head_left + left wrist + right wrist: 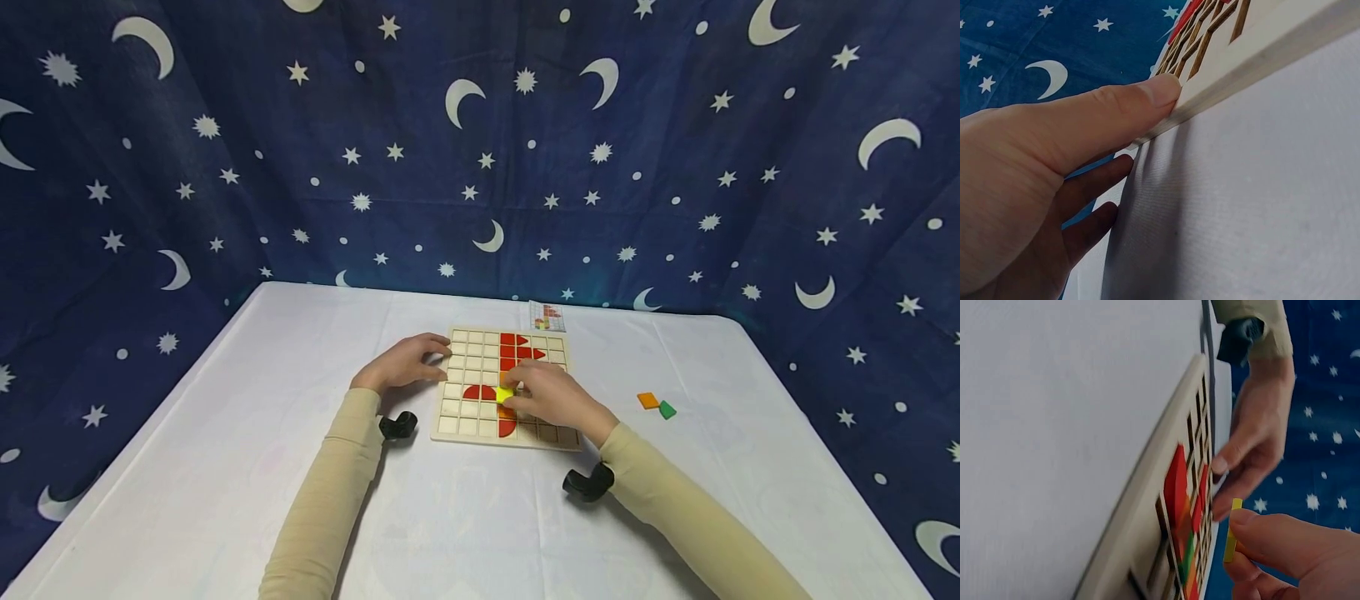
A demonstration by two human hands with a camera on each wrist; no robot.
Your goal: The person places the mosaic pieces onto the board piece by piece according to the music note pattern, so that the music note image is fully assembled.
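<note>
My right hand pinches a yellow tile between thumb and fingers, over the middle of a wooden grid board. The right wrist view shows the tile edge-on, raised off the board. At the board's left edge lies my left hand, its thumb touching the wooden rim and its other fingers reaching along the side. Red pieces fill several cells at the top; more red pieces and orange ones sit lower down. A green piece shows among them. My right hand partly covers the board.
To the right of the board, an orange tile and a green tile lie on the white-covered table. Behind the board is a small pattern card. A blue star-and-moon cloth hangs around the table.
</note>
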